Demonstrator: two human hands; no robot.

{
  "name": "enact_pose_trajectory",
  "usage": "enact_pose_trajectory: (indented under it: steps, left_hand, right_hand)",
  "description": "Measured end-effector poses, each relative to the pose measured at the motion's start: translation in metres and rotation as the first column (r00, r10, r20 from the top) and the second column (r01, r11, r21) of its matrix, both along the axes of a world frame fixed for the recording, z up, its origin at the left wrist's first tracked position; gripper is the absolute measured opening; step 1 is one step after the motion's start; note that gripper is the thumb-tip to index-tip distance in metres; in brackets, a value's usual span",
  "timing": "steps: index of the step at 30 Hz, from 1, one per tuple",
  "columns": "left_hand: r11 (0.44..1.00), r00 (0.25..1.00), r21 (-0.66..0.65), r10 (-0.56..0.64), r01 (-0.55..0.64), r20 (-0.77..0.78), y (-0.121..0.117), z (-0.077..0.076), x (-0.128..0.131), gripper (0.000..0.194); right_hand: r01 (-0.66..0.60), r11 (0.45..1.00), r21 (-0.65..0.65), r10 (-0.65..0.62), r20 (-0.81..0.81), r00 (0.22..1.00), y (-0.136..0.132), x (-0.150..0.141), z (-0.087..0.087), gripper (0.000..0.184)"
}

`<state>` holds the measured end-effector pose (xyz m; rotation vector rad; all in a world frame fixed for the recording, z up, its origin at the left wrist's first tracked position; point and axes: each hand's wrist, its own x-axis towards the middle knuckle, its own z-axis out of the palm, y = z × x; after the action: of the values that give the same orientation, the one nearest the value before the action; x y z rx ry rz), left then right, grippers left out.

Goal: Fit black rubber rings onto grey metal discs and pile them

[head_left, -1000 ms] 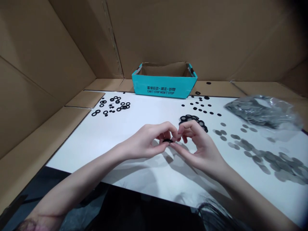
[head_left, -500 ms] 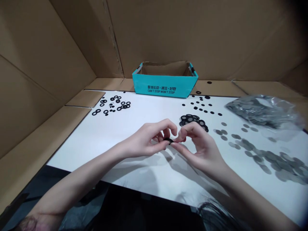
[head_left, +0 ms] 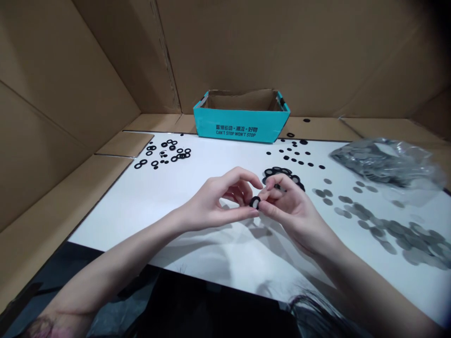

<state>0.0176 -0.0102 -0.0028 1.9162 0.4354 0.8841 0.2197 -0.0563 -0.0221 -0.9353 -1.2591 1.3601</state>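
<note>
Held piece: a black rubber ring (head_left: 254,202) with a pale centre, pinched between both hands, edge-on to neither; whether the centre is a seated disc or the white board seen through it, I cannot tell.

Left hand: the left hand (head_left: 214,204) is mostly closed, thumb and fingers curled in, gripping the ring's near side.

Right hand: the right hand (head_left: 296,216) is also mostly closed, its fingertips pressing on the ring's far side.

Done so far: beyond the right hand lies a heap of black rings with grey centres (head_left: 282,172), partly hidden by the fingers.

Still lying out: past the left hand, loose black rings (head_left: 169,152); past the right, small black pieces (head_left: 292,155); to the right, scattered grey metal discs (head_left: 398,234) and a full clear plastic bag of discs (head_left: 384,162).

Around: the hands work over a white board (head_left: 169,197); a teal cardboard box (head_left: 241,123) stands beyond them.
</note>
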Motion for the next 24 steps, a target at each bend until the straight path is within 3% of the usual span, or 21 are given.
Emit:
enact_pose_trajectory:
  steps: [5, 9, 14, 19, 24]
  left_hand:
    - [0.997, 0.996, 0.075, -0.029, 0.023, 0.083, 0.001, -0.002, 0.001, 0.031]
    - [0.988, 0.993, 0.156, -0.028, 0.009, 0.118, 0.000, -0.002, 0.002, 0.029]
    - [0.974, 0.995, 0.213, 0.065, -0.081, 0.081, -0.003, -0.002, 0.002, 0.024]
    - [0.974, 0.996, 0.208, 0.079, -0.087, 0.049, -0.004, -0.004, 0.002, 0.027]
    - [0.976, 0.990, 0.172, 0.142, -0.136, -0.020, -0.007, -0.004, 0.005, 0.028]
  right_hand:
    - [-0.050, 0.987, -0.152, 0.031, -0.126, 0.992, 0.001, 0.001, 0.000, 0.054]
    - [-0.052, 0.989, -0.140, 0.035, -0.116, 0.993, 0.000, 0.001, 0.002, 0.053]
    - [0.079, 0.996, 0.046, -0.080, 0.014, 0.997, -0.002, -0.002, 0.001, 0.046]
    - [0.230, 0.931, 0.285, -0.284, 0.167, 0.944, -0.006, -0.008, 0.002, 0.034]
    - [0.231, 0.887, 0.399, -0.340, 0.228, 0.912, -0.010, -0.010, 0.003, 0.027]
